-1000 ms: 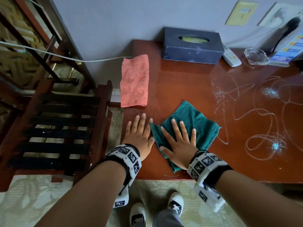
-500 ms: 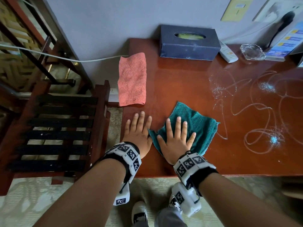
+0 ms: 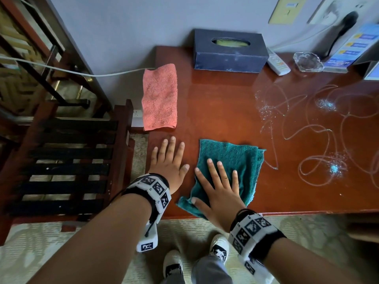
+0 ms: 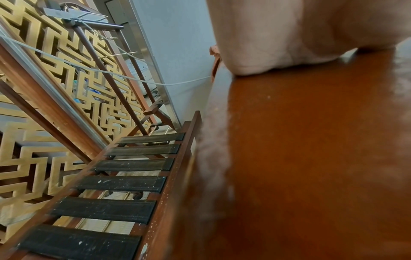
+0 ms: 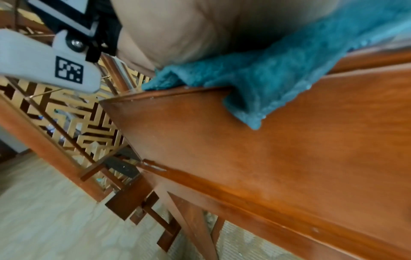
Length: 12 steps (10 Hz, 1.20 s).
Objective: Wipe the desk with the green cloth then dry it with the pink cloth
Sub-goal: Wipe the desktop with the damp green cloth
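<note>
Green cloth (image 3: 231, 169), at lower centre of the frame, is pressed flat under the spread right hand (image 3: 220, 193), left hand (image 3: 170, 162) spread on the counter (image 3: 215, 107); its overhanging corner risks being dragged off the edge.

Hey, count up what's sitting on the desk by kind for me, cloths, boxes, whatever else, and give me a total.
Cloths: 2, the green cloth and the pink cloth
Tissue boxes: 1, the dark blue box
Remotes: 1, the white remote
Glass ashtrays: 1, the clear dish
Leaflet stands: 1, the blue card
Total: 6
</note>
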{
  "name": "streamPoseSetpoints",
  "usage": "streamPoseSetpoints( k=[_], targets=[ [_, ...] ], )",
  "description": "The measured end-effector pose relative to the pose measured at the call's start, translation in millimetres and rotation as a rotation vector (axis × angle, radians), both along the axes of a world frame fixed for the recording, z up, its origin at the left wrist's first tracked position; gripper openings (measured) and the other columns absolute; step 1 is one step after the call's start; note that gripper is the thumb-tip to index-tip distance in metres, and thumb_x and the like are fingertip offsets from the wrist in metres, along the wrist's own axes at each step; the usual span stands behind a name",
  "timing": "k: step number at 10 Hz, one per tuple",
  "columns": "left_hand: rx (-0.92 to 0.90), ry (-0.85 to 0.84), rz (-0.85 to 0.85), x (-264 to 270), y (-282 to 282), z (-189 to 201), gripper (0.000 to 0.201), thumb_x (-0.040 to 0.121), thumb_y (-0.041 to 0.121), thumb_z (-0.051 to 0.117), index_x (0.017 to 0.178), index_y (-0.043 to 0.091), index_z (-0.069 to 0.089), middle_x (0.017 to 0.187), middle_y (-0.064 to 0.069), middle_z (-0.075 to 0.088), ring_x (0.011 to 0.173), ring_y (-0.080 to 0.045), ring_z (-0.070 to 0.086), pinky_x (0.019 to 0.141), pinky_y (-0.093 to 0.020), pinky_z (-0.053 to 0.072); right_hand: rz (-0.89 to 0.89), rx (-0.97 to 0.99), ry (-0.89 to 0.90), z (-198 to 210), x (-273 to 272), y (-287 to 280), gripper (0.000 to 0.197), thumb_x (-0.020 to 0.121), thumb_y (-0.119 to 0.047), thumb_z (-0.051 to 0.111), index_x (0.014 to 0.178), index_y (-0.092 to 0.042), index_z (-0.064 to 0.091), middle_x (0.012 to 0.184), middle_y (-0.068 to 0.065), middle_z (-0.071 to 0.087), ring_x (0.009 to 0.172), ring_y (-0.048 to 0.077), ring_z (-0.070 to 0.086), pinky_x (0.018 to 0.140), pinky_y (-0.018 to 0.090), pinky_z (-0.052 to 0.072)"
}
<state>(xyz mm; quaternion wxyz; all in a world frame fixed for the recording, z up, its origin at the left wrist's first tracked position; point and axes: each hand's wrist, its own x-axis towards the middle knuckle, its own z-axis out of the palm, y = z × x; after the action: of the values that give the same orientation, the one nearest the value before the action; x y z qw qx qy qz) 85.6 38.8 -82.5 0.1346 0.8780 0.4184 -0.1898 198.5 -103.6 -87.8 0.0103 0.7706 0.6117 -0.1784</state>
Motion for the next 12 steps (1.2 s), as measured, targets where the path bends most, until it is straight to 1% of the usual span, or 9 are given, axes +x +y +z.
streamPoseSetpoints(
  k=[1,3,5,6,7,8,9,10,12],
  targets=[
    [-0.004,0.008,0.001,1,1,0,0.062,0.1,0.046,0.012,0.147,0.022,-0.021,0.153,-0.004,-0.031,0.142,-0.022,-0.025,0.115,-0.043,-0.012,0.073,0.008,-0.015,-1,7,-8,0.072,0.087,-0.074,0.008,0.15,-0.04,0.0,0.159,-0.002,-0.013,0.144,0.018,-0.021,0.111,0.055,-0.01],
    [-0.012,0.016,0.003,1,1,0,0.062,0.1,0.046,0.012,0.147,0.023,-0.021,0.153,-0.004,-0.031,0.142,-0.022,-0.025,0.114,-0.042,-0.012,0.248,-0.026,-0.028,2,32,-21,0.067,0.094,-0.068,0.016,0.152,-0.035,0.007,0.161,0.004,0.007,0.147,0.027,0.003,0.11,0.054,0.005],
    [-0.002,0.03,-0.008,1,2,0,0.061,0.1,0.046,0.01,0.147,0.022,-0.021,0.153,-0.004,-0.031,0.142,-0.023,-0.025,0.115,-0.042,-0.011,0.399,-0.09,-0.079,5,64,-27,0.064,0.096,-0.065,0.019,0.152,-0.033,0.014,0.16,0.004,0.011,0.146,0.026,0.006,0.11,0.051,0.007],
    [0.003,0.028,-0.012,0,2,-2,0.061,0.1,0.046,0.01,0.147,0.023,-0.021,0.153,-0.004,-0.031,0.142,-0.023,-0.025,0.115,-0.042,-0.011,0.434,-0.138,-0.067,6,78,-29,0.063,0.097,-0.063,0.021,0.152,-0.034,0.011,0.161,0.002,0.006,0.147,0.023,0.001,0.111,0.049,0.004],
    [0.007,0.026,-0.012,0,2,-4,0.061,0.1,0.046,0.009,0.146,0.022,-0.023,0.152,-0.004,-0.031,0.142,-0.023,-0.025,0.115,-0.043,-0.011,0.354,-0.067,0.042,13,75,-31,0.068,0.095,-0.063,0.023,0.148,-0.04,-0.011,0.158,-0.008,-0.021,0.142,0.012,-0.025,0.116,0.041,-0.014],
    [0.007,0.017,-0.01,0,2,-6,0.063,0.091,0.055,-0.007,0.142,0.023,-0.027,0.149,-0.003,-0.035,0.142,-0.024,-0.023,0.115,-0.043,-0.01,0.093,-0.001,0.1,24,56,-28,0.067,0.089,-0.066,0.015,0.145,-0.043,-0.015,0.155,-0.012,-0.026,0.139,0.006,-0.031,0.117,0.038,-0.014],
    [0.013,0.028,-0.01,0,2,-5,0.064,0.091,0.055,-0.007,0.143,0.022,-0.027,0.149,-0.003,-0.034,0.143,-0.024,-0.023,0.115,-0.043,-0.009,-0.202,0.004,0.055,19,36,-15,0.065,0.081,-0.066,-0.003,0.142,-0.048,-0.018,0.154,-0.011,-0.027,0.141,0.014,-0.03,0.115,0.043,-0.017],
    [0.015,0.034,-0.007,1,1,-1,0.061,0.1,0.046,0.008,0.146,0.022,-0.023,0.153,-0.005,-0.03,0.142,-0.023,-0.024,0.115,-0.042,-0.01,-0.321,-0.093,-0.024,9,34,-1,0.067,0.083,-0.067,-0.003,0.145,-0.046,-0.017,0.155,0.0,-0.03,0.142,0.024,-0.026,0.113,0.048,-0.017],
    [0.009,0.052,-0.005,1,1,1,0.061,0.1,0.046,0.009,0.146,0.021,-0.023,0.153,-0.005,-0.03,0.142,-0.023,-0.024,0.115,-0.042,-0.01,-0.334,-0.069,0.01,0,32,-8,0.068,0.072,-0.074,-0.017,0.136,-0.053,-0.029,0.148,-0.004,-0.04,0.139,0.021,-0.032,0.112,0.049,-0.021]
  ],
)
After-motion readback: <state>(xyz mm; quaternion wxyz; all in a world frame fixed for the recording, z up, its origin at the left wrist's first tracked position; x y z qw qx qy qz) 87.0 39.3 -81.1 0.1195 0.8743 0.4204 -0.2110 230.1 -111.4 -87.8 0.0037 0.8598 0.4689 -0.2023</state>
